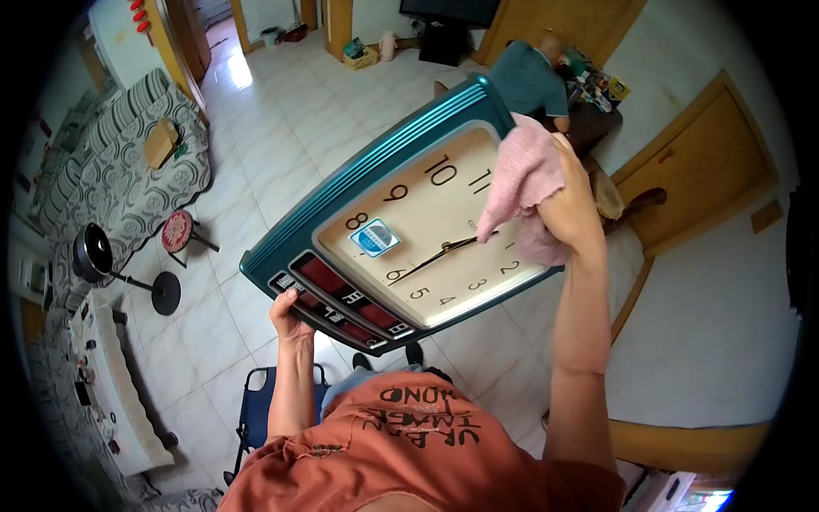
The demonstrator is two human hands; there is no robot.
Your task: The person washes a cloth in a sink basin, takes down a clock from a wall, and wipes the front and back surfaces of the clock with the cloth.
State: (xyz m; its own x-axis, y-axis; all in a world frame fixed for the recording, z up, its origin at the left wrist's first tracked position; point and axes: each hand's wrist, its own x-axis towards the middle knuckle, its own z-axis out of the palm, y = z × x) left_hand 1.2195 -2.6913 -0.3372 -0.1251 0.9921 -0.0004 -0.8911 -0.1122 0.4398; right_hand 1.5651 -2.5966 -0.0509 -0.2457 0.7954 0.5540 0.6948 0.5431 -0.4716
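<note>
A large wall clock [418,200] with a green frame, cream face and dark red display windows is held tilted in front of my body. My left hand [293,322] grips its corner beside the display windows, thumb on the front; the other fingers are hidden behind. A pink cloth [522,171] is in my right hand [573,205], bunched over the clock's edge near the 11 and covering the 12. The right fingers are partly hidden by the cloth. A blue and white sticker [374,238] sits on the clock face near the 8.
Below stands a dark blue folding chair [275,401]. To the left are a red stool [177,232], a black fan [164,293], a patterned sofa [128,192] and a long table [128,392]. Another person [525,81] leans at a cluttered table at the back right.
</note>
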